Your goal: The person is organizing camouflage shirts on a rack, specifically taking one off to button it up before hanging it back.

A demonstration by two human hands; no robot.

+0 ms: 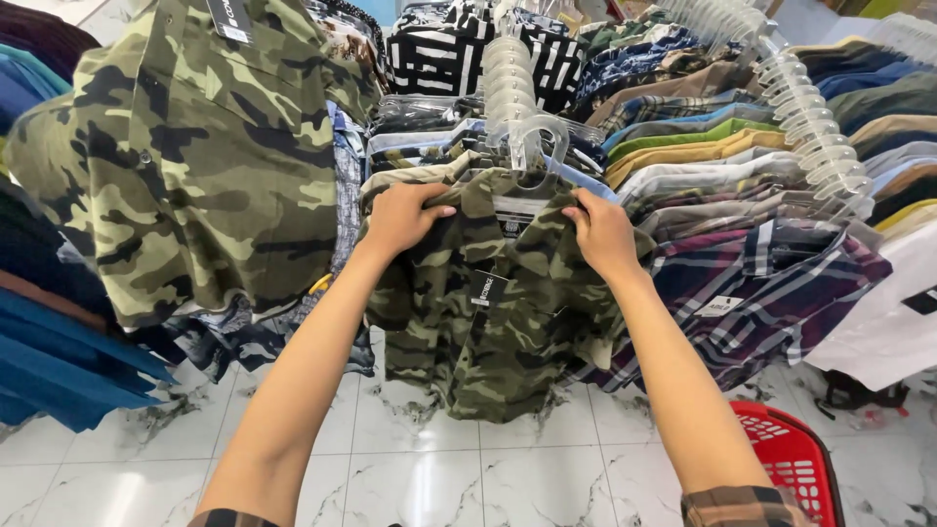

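A dark camouflage shirt is held up at the front of a packed clothes rail, hung on a clear plastic hanger. Its left shoulder is gripped by the left hand, whose fingers are closed over the fabric near the collar. Its right shoulder is gripped by the right hand, the fingers curled shut on the cloth. A dark tag is seen on the shirt's chest. Close to the left, a lighter camouflage shirt is hung, overlapping the neighbouring garments. Behind and to the right, the rail is crowded with folded-looking shirts on a row of clear hangers; a plaid shirt is pressed just beside the held one. A red basket is placed on the marble floor below.
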